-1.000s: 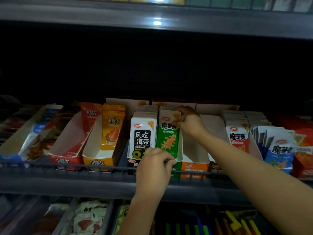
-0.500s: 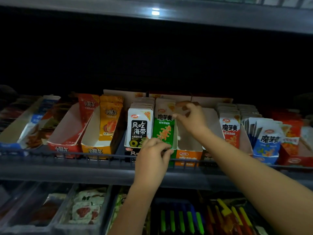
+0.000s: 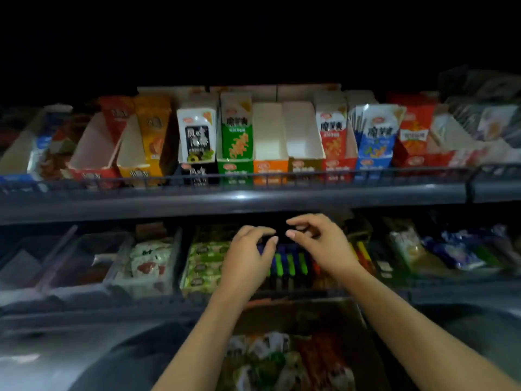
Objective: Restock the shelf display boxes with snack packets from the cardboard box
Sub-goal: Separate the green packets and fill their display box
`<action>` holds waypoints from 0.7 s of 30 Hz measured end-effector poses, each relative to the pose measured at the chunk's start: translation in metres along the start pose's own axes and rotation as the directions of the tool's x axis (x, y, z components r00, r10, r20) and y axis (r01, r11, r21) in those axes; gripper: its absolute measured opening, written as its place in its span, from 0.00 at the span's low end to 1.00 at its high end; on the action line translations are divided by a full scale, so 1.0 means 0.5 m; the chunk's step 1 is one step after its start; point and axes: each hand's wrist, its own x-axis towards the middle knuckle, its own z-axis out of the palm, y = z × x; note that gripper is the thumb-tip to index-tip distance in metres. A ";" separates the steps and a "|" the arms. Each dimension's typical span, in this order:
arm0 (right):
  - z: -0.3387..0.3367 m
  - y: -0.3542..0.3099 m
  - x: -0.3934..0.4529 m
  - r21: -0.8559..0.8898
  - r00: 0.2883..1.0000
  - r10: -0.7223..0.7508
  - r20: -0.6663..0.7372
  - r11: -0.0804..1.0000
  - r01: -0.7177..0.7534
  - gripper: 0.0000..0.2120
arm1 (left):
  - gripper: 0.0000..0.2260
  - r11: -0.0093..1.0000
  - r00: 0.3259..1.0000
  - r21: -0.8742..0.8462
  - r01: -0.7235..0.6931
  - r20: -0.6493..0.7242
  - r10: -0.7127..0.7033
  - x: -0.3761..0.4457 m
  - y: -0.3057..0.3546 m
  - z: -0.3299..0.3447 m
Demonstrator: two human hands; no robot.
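I see the shelf display boxes [image 3: 270, 153] standing in a row on the upper shelf [image 3: 239, 203], behind a low wire rail [image 3: 282, 174]. The orange-fronted box [image 3: 270, 167] and the box just right of it [image 3: 306, 162] show bare white interiors. To their left, a green packet [image 3: 236, 128] and a black-and-white packet [image 3: 196, 134] stand upright in their own boxes; to the right, red packets [image 3: 332, 131] and a blue packet [image 3: 376, 134] stand likewise. Farther left, a red-fronted box [image 3: 94, 153] looks nearly bare, and an orange packet [image 3: 153, 128] leans in the box beside it.

The cardboard box [image 3: 296, 314] lies at the bottom centre between my forearms, with mixed snack packets [image 3: 270, 359] inside, too blurred to read.

My left hand [image 3: 248, 261] and right hand [image 3: 318, 244] hover side by side below the upper shelf, in front of the lower shelf [image 3: 437, 289]; the fingers of both are loosely curled and hold nothing. Their fingertips are near each other but apart.

Behind the hands, dark packets with green stripes [image 3: 290, 263] are partly covered. Clear bins [image 3: 84, 266] and pale packets [image 3: 148, 263] fill the lower shelf's left part.

The space above the boxes is black; the shelf ends, left and right, fade into shadow and blur. Print on all packets is smeared.
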 end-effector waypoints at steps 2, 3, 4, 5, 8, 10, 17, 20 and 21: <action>0.018 0.055 -0.056 -0.009 0.998 0.064 0.023 0.998 -0.064 0.07 | 0.10 0.999 0.997 0.016 0.046 0.068 -0.047 -0.044 -0.016 0.035; 0.027 0.080 -0.083 -0.011 0.995 0.089 0.037 0.996 -0.088 0.07 | 0.10 0.997 0.991 0.025 0.068 0.116 -0.070 -0.067 -0.027 0.057; 0.037 0.103 -0.108 -0.017 0.992 0.112 0.056 0.994 -0.111 0.07 | 0.10 0.995 0.982 0.031 0.098 0.158 -0.102 -0.088 -0.042 0.079; 0.048 0.126 -0.132 -0.027 0.985 0.149 0.083 0.989 -0.147 0.08 | 0.11 0.990 0.970 0.035 0.139 0.199 -0.143 -0.108 -0.059 0.100; 0.083 0.195 -0.188 -0.054 0.931 0.316 0.183 0.949 -0.311 0.10 | 0.10 0.945 0.886 0.017 0.327 0.341 -0.313 -0.157 -0.107 0.157; 0.110 0.243 -0.220 -0.049 0.878 0.407 0.252 0.911 -0.409 0.10 | 0.11 0.927 0.838 0.043 0.373 0.414 -0.356 -0.179 -0.148 0.197; 0.217 0.398 -0.309 -0.029 0.675 0.683 0.278 0.708 -0.705 0.06 | 0.11 0.852 0.715 0.221 0.474 0.468 -0.519 -0.243 -0.277 0.302; 0.258 0.466 -0.339 -0.059 0.618 0.724 0.307 0.663 -0.747 0.07 | 0.12 0.642 0.572 -0.001 0.767 0.453 -0.683 -0.263 -0.322 0.352; 0.267 0.480 -0.345 -0.106 0.594 0.734 0.331 0.654 -0.749 0.08 | 0.10 0.590 0.500 0.017 0.807 0.510 -0.700 -0.273 -0.334 0.371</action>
